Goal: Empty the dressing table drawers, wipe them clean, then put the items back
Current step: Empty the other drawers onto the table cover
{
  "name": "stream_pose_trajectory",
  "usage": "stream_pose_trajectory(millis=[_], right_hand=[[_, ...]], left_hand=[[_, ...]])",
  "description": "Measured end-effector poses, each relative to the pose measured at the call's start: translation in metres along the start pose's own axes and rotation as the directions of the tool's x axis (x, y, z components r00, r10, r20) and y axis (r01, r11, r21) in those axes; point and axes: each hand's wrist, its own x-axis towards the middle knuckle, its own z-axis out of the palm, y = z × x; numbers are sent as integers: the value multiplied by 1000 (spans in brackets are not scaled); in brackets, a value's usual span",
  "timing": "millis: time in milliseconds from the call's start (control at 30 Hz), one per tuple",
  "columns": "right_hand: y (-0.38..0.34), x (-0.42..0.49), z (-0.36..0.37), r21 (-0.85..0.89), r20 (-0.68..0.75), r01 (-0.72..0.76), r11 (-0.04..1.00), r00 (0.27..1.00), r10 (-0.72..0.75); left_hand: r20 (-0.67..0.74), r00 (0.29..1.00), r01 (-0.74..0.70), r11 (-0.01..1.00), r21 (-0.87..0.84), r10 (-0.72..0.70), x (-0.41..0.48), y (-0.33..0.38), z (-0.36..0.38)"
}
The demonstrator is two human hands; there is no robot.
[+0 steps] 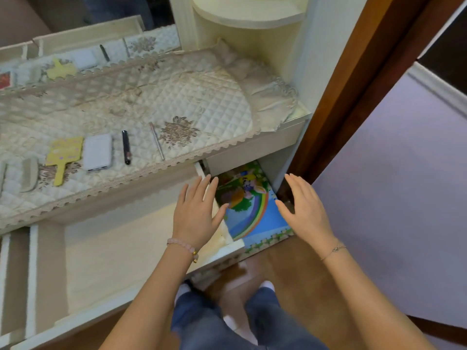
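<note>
A wide cream drawer stands pulled out below the dressing table top, with nothing visible inside it. My left hand hovers with straight fingers over the drawer's right wall, holding nothing. My right hand is spread open to the right of it, above the floor mat. On the quilted table cover lie a yellow hand mirror, a white power bank, a black tube, a thin pencil and a beige comb.
A colourful foam floor mat lies under the table's right side. A second narrow drawer is open at the far left. A mirror stands behind the table, and a brown door frame and lilac wall close the right side.
</note>
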Motion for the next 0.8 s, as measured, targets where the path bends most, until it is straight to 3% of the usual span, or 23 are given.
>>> stream_pose_trajectory(millis=[467,633,733,800], right_hand=[[44,47,-2,65,0,-31,997,1000,31],[43,78,21,159,13,-149,976,989,149],[40,100,45,385,58,-286,877,956,287],[36,118,61,617,198,-434,656,893,404]], left_hand=[[48,998,-45,999,3,45,76,18,17],[76,990,-119,992,-36,121,135,-2,31],[120,976,-175,983,-60,181,181,-19,43],[166,964,-203,978,-56,210,209,-32,53]])
